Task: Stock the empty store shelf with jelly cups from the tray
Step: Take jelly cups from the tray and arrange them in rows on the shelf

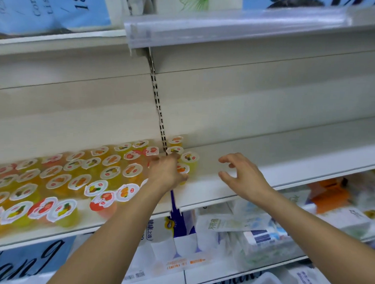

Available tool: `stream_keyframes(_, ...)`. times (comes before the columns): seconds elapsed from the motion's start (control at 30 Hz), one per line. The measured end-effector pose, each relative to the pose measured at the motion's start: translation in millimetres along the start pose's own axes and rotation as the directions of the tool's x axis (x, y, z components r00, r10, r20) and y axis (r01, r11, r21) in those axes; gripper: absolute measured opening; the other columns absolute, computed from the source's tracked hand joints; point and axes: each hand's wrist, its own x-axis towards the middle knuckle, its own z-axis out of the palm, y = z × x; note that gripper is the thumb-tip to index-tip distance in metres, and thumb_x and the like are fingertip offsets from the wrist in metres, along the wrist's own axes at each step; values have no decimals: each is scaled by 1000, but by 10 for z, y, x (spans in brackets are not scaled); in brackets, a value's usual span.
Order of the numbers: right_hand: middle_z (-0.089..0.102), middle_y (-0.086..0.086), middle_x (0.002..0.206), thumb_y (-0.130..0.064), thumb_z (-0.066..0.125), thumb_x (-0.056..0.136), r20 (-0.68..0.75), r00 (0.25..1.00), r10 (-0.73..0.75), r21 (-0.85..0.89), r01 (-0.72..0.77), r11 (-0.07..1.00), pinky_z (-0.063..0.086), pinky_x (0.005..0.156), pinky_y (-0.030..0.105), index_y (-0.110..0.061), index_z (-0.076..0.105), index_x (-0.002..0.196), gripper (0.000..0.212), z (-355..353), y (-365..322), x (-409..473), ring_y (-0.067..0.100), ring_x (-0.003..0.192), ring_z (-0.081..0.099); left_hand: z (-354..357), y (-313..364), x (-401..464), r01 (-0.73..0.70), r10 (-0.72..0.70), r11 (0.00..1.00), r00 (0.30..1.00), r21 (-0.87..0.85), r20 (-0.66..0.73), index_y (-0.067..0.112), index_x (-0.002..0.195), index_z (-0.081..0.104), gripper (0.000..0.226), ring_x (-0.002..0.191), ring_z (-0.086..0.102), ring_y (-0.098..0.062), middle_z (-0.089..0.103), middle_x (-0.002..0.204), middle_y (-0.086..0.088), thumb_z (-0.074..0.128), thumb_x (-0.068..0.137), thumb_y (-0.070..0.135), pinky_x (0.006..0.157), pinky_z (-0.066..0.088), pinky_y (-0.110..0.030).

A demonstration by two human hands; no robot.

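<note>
Head view, looking down along both my bare forearms at a white store shelf [287, 164]. On its left stretch stand the jelly cups [60, 180], packed in rough rows, upright, their white foil lids printed with fruit, the jelly below showing yellow, orange and red. The rows run from the far left edge of the frame up to the slotted metal upright [159, 119] at the back, and a few more cups sit just past it on the right-hand section. My left hand [168, 173] reaches in from the lower left, arm stretched forward, wrist straight, back of the hand up. Its fingers are curled down round one orange-lidded cup [182, 169] at the right end of the group, thumb side toward me; the cup stands on the shelf, touching its neighbours. How firm the grip is I cannot tell, as the hand hides most of the cup. My right hand [242, 175] comes in from the lower right, well apart from the cups, hovering just above bare shelf. It holds nothing: fingers spread and loosely bent, thumb low, forefinger raised, like a wide claw. Below the shelf lie tissue packs [253, 231] and paper-roll packs [174, 237]; above, blue printed packs [49, 7] on the next shelf.
</note>
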Motion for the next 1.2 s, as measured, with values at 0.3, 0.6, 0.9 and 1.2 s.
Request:
stream_keyframes(0.3, 52, -8, 128, -30, 57, 92, -24, 1000, -6, -1, 6, 1000, 42, 94, 35, -26, 53, 126, 35, -148, 23, -173, 11, 107, 54, 53, 44, -30, -20, 21, 998, 999, 57, -33, 20, 134, 45, 62, 114, 56, -27, 64, 120, -3, 67, 81, 41, 91, 41, -33)
stream_keyframes(0.6, 59, -1, 122, -39, 48, 90, -169, 975, -144, -198, 110, 974, 43, 83, 35, -20, 56, 127, 43, -357, 198, -699, 22, 104, 60, 101, 432, -726, -297, 302, 953, 904, 64, -304, 22, 141, 43, 66, 126, 45, -26, 53, 136, -2, 54, 84, 55, 113, 20, -44)
stream_keyframes(0.9, 54, 1, 126, -33, 52, 93, -97, 995, 9, -195, -28, 980, 47, 68, 34, -21, 47, 136, 45, -362, 783, -1924, 23, 108, 55, 856, 1071, -1510, -442, 430, 882, 896, -161, -107, 18, 146, 35, 69, 124, 49, -28, 50, 139, -6, 64, 87, 40, 100, 38, -39)
stream_keyframes(1.2, 47, 0, 137, -30, 52, 93, 145, 886, 441, -175, -416, 892, 47, 86, 38, -26, 35, 143, 53, -56, 1648, -3282, 22, 116, 53, 1973, 1510, -2241, -365, 460, 870, 843, -332, 279, 24, 149, 28, 67, 129, 41, -22, 42, 146, 0, 57, 92, 43, 103, 36, -34)
